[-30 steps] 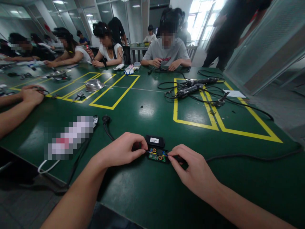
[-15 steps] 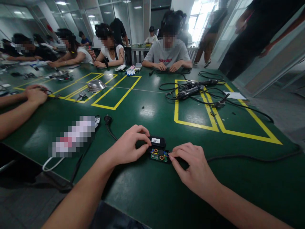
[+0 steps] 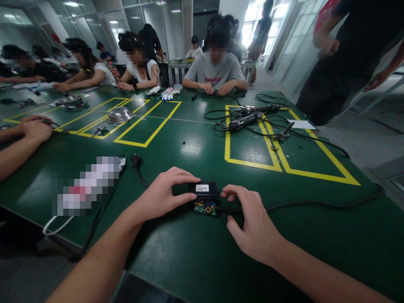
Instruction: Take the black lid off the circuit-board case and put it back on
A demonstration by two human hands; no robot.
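My left fingers point(image 3: 183, 179) pinch the black cover point(image 3: 206, 189), its long axis sideways, along the far side of the circuit board point(image 3: 200, 208). My right fingers point(image 3: 239, 192), farther from the cover, hang parted and empty, right of that board.

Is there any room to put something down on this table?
Yes: between the right arm and the long cord; and between the plug and right-hand yellow tape, except one dark bit. It's crowded around the black tools.
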